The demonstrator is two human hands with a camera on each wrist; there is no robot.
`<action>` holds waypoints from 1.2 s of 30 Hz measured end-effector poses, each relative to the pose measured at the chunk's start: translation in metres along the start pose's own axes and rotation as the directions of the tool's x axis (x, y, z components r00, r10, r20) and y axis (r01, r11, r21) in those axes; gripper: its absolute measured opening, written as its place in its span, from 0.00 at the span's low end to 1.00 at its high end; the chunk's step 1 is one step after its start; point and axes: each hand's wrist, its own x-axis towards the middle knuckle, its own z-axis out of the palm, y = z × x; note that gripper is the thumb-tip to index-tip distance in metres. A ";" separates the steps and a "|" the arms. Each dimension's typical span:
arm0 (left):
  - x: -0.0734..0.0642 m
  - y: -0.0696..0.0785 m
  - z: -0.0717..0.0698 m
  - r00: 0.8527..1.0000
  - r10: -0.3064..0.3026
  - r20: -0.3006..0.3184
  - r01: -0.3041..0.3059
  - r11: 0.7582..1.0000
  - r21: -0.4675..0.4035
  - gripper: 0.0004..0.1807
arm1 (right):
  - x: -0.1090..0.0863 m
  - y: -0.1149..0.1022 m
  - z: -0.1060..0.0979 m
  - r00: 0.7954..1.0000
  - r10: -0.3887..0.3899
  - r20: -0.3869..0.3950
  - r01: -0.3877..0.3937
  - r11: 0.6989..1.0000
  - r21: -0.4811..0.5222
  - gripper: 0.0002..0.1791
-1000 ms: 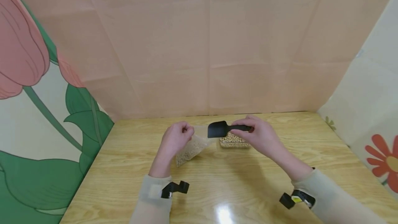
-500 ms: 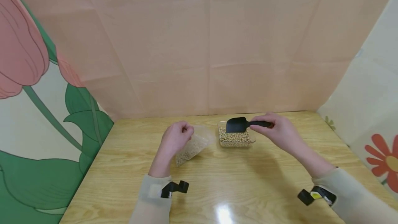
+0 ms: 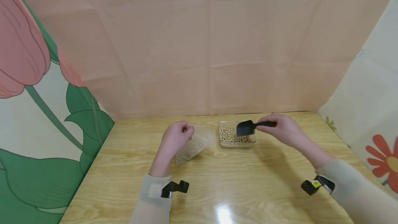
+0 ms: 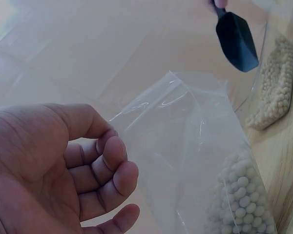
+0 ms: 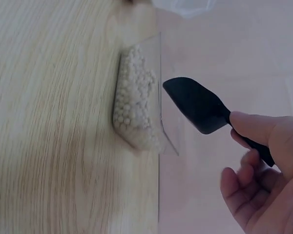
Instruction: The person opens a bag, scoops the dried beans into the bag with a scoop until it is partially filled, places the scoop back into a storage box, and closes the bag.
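Note:
My left hand (image 3: 176, 137) pinches the top edge of a clear plastic bag (image 4: 185, 117), holding it up by its opening. Soybeans (image 4: 241, 195) lie in the bag's lower part. With thumb and fingers my right hand (image 3: 284, 129) grips the handle of a small black scoop (image 3: 245, 128). The scoop's blade hangs over the right side of a clear rectangular container (image 3: 236, 144), tilted down a little. More soybeans (image 3: 228, 134) fill much of this container. In the right wrist view the scoop blade (image 5: 198, 105) stands apart from the beans; whether it carries any is hidden.
The container and the bag stand side by side on a wooden table (image 3: 211, 179). A pinkish cloth wall (image 3: 208, 51) rises behind the table's back edge. Printed flower panels flank it at left and right.
My right hand has carried the scoop rightward from beside the bag's mouth to above the container, then slightly lower. The left hand and the bag have stayed in place.

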 end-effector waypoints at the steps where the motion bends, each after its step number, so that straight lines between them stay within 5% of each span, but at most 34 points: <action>1: 0.000 0.000 0.000 1.000 0.000 0.000 0.000 1.000 0.000 0.13 | 0.001 0.002 0.000 1.000 -0.001 0.009 0.001 1.000 -0.007 0.21; 22: 0.001 0.000 0.000 1.000 0.008 -0.001 -0.008 1.000 0.011 0.13 | 0.022 0.006 0.004 0.988 -0.012 0.155 0.030 0.993 -0.112 0.17; 36: 0.002 -0.001 0.001 1.000 0.010 0.000 -0.010 1.000 0.012 0.13 | 0.029 0.010 0.019 0.970 0.075 0.231 -0.074 0.997 -0.012 0.18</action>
